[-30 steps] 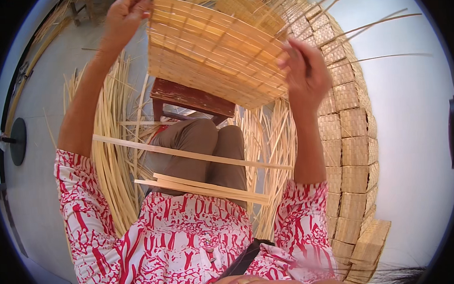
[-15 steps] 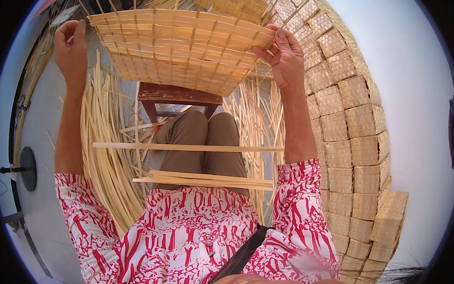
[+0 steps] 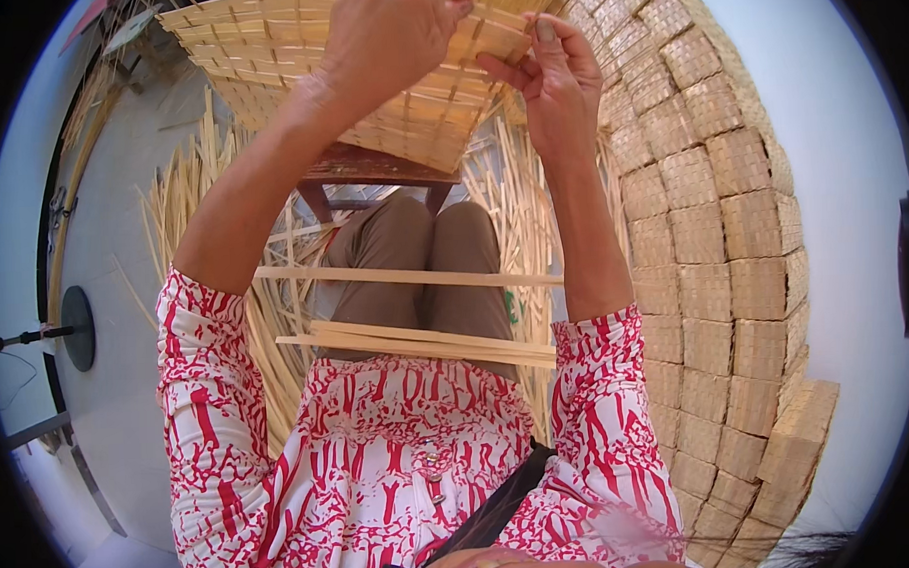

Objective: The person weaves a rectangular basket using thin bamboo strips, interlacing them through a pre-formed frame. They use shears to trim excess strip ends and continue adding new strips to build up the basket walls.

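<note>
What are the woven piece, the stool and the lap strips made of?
The woven piece looks like bamboo, unpainted: flat, pale strips interlace. The stool seems wooden, its reddish finish scuffed. The lap strips could be bamboo or wood, bare: thin, straight, pale.

Ahead of you, from about half past ten to just past twelve o'clock, a woven panel (image 3: 428,110) hangs slanted, its lower edge dipping rightward. You see pale golden flat strips crossed by narrower, darker ones, slits showing between them. Its middle is partly covered from you; its top runs out of view.
</note>
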Tool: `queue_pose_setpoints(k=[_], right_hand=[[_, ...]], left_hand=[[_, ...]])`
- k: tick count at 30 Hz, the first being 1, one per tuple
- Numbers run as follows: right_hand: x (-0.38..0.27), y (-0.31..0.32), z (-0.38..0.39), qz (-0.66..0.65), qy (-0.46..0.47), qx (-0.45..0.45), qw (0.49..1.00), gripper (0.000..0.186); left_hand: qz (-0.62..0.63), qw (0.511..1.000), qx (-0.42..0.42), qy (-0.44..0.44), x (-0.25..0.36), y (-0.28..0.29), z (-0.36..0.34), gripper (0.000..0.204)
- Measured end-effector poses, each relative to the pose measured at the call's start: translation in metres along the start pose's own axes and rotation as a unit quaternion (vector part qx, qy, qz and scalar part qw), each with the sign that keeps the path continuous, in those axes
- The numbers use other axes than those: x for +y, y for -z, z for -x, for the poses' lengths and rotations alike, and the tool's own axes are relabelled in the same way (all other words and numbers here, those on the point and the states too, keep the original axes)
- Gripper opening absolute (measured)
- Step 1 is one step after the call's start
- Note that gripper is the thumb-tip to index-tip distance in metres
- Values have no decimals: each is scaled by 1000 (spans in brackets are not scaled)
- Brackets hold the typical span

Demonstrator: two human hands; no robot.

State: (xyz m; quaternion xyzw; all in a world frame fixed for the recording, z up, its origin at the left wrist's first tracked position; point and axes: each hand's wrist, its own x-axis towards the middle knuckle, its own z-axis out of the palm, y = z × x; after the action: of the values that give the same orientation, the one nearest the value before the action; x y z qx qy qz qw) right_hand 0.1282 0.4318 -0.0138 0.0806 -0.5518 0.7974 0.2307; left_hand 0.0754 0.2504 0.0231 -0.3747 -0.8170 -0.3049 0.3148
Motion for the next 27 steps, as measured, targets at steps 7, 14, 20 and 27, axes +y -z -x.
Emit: queue_pose_setpoints(k=[7,14,20,27], right_hand=[[17,-11,2,28,80,41,996,14],[13,-14,-4,24,49,39,998,15],[5,5,-5,89,-41,-4,995,30],[11,38,6,162,-150,-19,975,36]], left_hand=[[37,999,17,26,3,-1,0,12],[26,998,-21,55,-1,-7,-3,16],[157,974,140,82,-11,6,30,20],[164,939,161,257,-149,23,140,39]])
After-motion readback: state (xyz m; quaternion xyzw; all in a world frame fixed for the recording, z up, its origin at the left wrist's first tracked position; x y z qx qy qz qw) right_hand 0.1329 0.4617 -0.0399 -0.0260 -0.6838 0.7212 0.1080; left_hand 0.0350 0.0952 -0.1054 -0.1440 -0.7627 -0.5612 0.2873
